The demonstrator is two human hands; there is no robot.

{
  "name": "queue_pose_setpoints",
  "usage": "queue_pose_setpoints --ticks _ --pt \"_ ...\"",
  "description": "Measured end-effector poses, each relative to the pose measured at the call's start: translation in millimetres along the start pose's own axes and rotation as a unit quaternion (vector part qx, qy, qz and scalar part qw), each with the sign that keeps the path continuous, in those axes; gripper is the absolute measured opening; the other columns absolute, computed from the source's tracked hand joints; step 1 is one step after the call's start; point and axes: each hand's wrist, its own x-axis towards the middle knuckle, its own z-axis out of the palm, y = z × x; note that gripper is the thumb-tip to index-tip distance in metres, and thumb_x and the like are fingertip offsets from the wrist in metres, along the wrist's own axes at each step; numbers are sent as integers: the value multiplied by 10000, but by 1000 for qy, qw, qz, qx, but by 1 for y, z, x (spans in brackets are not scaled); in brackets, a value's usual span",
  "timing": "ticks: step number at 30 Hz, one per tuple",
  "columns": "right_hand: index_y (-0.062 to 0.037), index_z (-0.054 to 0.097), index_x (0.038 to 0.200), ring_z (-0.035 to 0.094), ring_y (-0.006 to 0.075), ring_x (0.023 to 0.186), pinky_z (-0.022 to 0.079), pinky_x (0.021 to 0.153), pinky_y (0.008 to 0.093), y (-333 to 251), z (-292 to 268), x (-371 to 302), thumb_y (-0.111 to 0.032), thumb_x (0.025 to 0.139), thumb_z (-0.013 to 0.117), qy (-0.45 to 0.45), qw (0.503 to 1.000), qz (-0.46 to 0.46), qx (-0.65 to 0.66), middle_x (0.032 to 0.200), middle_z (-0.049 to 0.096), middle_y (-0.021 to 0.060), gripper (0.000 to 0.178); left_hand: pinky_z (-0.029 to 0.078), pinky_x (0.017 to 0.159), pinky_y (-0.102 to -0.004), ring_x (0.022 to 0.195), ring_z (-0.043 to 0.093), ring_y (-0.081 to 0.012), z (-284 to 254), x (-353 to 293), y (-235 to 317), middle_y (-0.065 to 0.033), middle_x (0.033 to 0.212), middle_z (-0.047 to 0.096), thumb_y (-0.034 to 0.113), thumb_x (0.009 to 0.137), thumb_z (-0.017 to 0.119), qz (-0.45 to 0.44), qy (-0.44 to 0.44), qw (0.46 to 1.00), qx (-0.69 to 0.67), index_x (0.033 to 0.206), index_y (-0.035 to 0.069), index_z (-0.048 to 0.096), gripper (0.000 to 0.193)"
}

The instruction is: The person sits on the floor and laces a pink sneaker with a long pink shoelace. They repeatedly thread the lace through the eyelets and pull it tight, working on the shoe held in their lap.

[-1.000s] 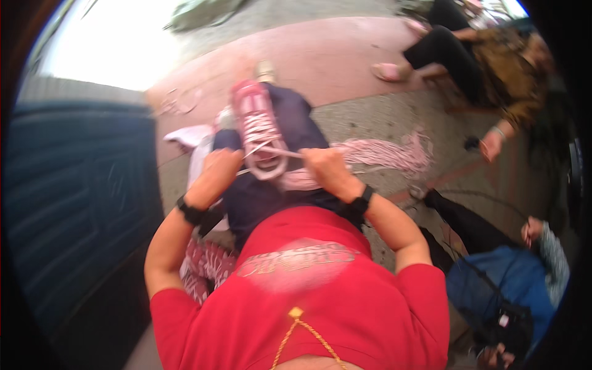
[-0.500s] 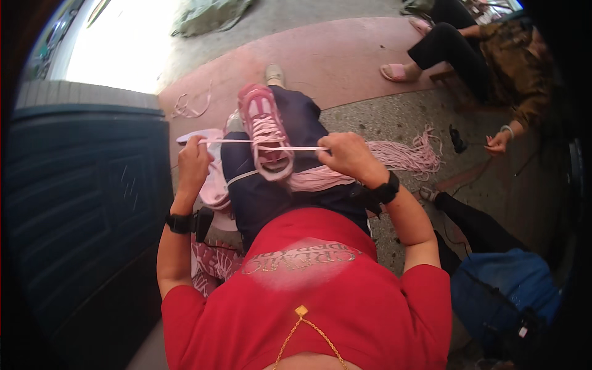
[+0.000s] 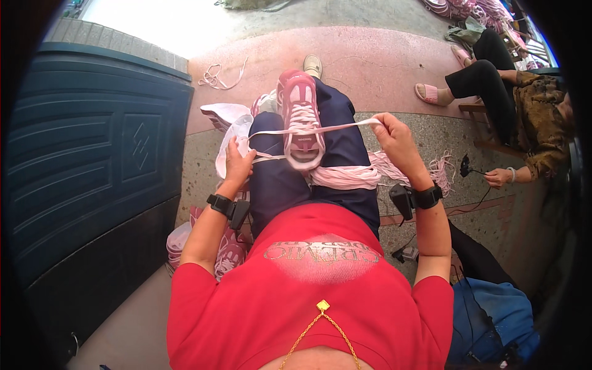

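A pink and white sneaker (image 3: pixel 301 117) rests on my thighs, its toe pointing away from me and its heel opening near my lap. Pale pink lacing crosses its tongue. From the top of the lacing a shoelace (image 3: pixel 345 127) stretches out to both sides. My right hand (image 3: pixel 396 139) pinches one end at the right, pulled taut and slightly raised. At the left, my left hand (image 3: pixel 238 161) is closed on the other end, which hangs in a looser loop beside my leg. A bundle of pink laces (image 3: pixel 346 177) lies across my right thigh and trails to the floor.
Another sneaker and white shoe parts (image 3: pixel 229 117) lie left of my leg. A loose lace (image 3: pixel 222 75) is on the floor ahead. More pink shoes (image 3: pixel 231 253) sit by my left hip. A dark blue panel (image 3: pixel 105 142) stands at left; a seated person (image 3: pixel 536 111) is at right.
My right hand has moved right and farther away, drawing the lace out longer. My left hand is lower and nearer my leg, and its side of the lace has slackened.
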Motion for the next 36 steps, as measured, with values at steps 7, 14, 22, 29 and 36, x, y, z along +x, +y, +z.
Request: queue_pose_setpoints --ticks 7,14,22,29,36 --pt "-9 594 985 518 119 678 420 649 254 72 69 16 -241 939 522 28 910 171 376 710 534 16 247 476 753 -390 900 567 -296 -1 -8 12 -92 914 577 101 785 652 357 -97 912 176 939 47 631 165" --pt "30 558 1175 575 284 865 454 794 370 138 86 -6 -294 839 608 25 986 150 -73 875 593 161 469 471 698 -370 808 553 -284 4 4 11 -98 783 585 84 787 644 388 -84 891 219 914 35 632 136" --pt "-41 571 1131 560 306 913 465 789 389 115 80 0 -82 811 609 27 962 -126 -241 963 597 119 326 459 551 -268 556 543 -106 32 8 43 -43 696 616 149 912 543 -44 -227 970 -82 1008 -29 621 216" --pt "-75 573 1159 565 289 968 367 944 405 66 100 35 -118 756 655 -33 914 -285 -286 974 615 116 414 482 627 -362 652 609 -265 51 17 33 -121 751 639 140 869 565 130 -60 986 83 910 -11 655 181" --pt "-68 621 1087 577 126 678 488 674 314 56 43 22 -183 861 627 -173 981 83 43 716 604 19 254 461 748 -451 847 567 -355 52 19 47 -163 797 639 146 820 539 299 -13 939 169 761 17 627 167"
